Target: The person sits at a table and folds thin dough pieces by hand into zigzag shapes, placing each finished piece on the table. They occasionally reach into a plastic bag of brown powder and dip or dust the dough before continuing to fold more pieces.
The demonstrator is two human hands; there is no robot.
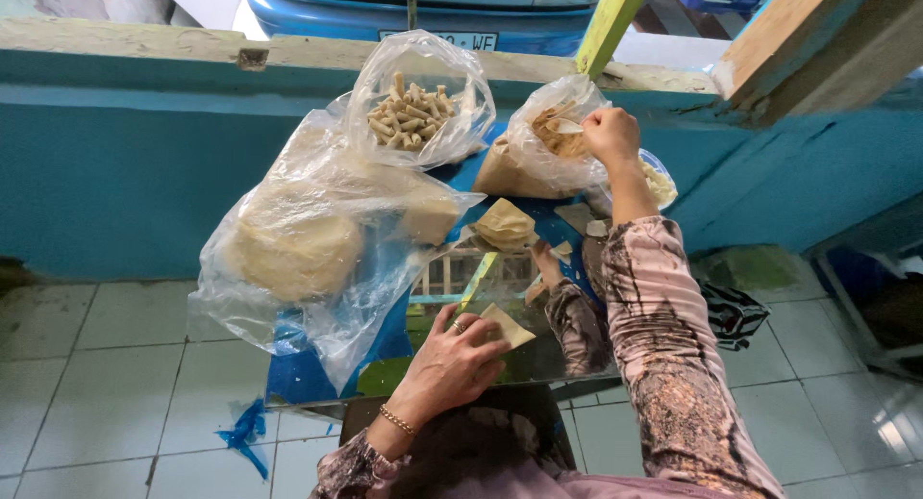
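My left hand [450,362] rests on a small glass-topped table [538,350], its fingers pinching a pale square dough wrapper [507,324]. My right hand [610,134] reaches far forward and is closed on a thin piece at the mouth of a clear plastic bag of flat wrappers [538,153]. A folded stack of wrappers [504,224] lies between the two hands. A patterned sleeve covers my right forearm.
A large clear bag of round pale dough sheets [298,244] lies at the left. A bag of rolled sticks [411,114] stands behind it. A clear bowl of filling [660,184] sits beyond my right wrist. A turquoise wall [125,162], tiled floor and blue car lie around.
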